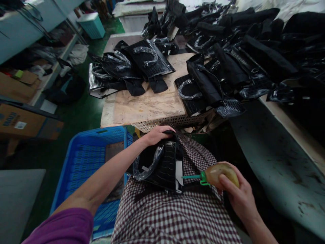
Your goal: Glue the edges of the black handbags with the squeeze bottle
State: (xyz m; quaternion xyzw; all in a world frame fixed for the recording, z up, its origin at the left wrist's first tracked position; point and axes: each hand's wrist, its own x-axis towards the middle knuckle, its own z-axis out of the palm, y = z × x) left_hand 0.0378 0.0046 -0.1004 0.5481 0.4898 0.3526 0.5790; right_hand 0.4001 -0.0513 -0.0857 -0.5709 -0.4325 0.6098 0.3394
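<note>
A black handbag piece [166,166] with a crocodile-like pattern lies on my lap, over a checked apron [162,210]. Its handle [149,169] is wrapped in clear plastic. My left hand [158,134] grips the bag's far edge, fingers curled over black material. In my right hand [238,189] is a squeeze bottle [220,174] of yellowish-brown liquid, held sideways. Its thin green nozzle points left, and the tip is at or very near a white strip [179,173] along the bag's right side; contact cannot be made out.
Several similar black bags [152,57] lie on the wooden-topped table [144,108] ahead, with a larger heap [254,57] to the right. A blue plastic crate [86,162] stands at my left. Cardboard boxes [27,120] sit on a shelf farther left. A grey-green panel [279,162] slopes along my right.
</note>
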